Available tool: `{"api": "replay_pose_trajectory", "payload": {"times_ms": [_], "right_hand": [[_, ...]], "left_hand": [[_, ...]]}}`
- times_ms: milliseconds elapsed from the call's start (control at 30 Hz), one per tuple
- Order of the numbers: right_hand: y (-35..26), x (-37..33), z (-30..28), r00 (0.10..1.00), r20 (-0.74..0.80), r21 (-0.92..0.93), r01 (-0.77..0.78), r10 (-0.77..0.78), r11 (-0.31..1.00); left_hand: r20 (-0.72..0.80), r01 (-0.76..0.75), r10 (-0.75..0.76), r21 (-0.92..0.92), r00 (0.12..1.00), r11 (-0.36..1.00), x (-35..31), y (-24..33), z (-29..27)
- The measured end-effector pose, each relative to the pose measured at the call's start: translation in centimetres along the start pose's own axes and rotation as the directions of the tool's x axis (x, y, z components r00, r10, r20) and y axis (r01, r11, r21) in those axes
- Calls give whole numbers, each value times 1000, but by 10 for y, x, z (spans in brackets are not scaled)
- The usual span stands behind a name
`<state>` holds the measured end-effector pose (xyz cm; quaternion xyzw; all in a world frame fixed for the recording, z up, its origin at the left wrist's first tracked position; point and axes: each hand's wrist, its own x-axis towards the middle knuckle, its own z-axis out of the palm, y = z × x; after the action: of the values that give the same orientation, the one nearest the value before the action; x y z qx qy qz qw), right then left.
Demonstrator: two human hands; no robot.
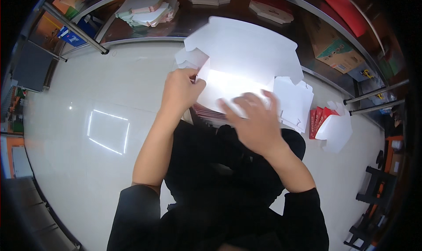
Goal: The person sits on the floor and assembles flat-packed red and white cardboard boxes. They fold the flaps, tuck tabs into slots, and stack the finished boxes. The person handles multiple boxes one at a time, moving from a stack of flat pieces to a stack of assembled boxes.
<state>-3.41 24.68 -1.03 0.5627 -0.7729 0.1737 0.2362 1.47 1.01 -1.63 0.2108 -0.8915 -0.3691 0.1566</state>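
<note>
In front of me a partly folded cardboard box (242, 46), white on the inside, stands with its lid raised on the far side. The thumb and fingers of my left hand (181, 89) pinch the wall at its left end, where a side flap (193, 57) sticks out. Over the near right part of the box hovers my right hand (257, 126), its fingers spread and slightly blurred, holding nothing I can see. Beneath the box lies a stack of red-edged flat cartons (211, 114). White flat cardboard blanks (292, 102) lie just right of it.
On the floor to the right are red cartons (318, 119) and a white cardboard piece (337, 129). A metal-edged shelf (145, 39) runs along the far side. It carries stacked cardboard blanks (147, 14), a brown carton (336, 53) and a blue box (71, 36).
</note>
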Motion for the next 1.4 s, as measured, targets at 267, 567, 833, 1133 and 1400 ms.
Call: {"api": "replay_pose_trajectory", "payload": {"times_ms": [267,567,833,1133,1400], "right_hand": [[75,-39,46,614,293,747,-625,733,226],[78,-46,66,864,154,686,-442,479,578],[74,-47,53,919,79,499,-373,387,782],[84,-52,48,905,109,530,-404,412,745],[89,-50,53,918,133,479,-389,373,787]], "left_hand": [[36,50,-54,98,998,994,9,-20,-7],[-310,-11,37,83,950,996,6,11,-12],[228,-193,121,328,966,925,29,100,58],[471,-236,-10,459,882,857,66,108,86],[531,-198,-107,485,840,851,75,118,90]]}}
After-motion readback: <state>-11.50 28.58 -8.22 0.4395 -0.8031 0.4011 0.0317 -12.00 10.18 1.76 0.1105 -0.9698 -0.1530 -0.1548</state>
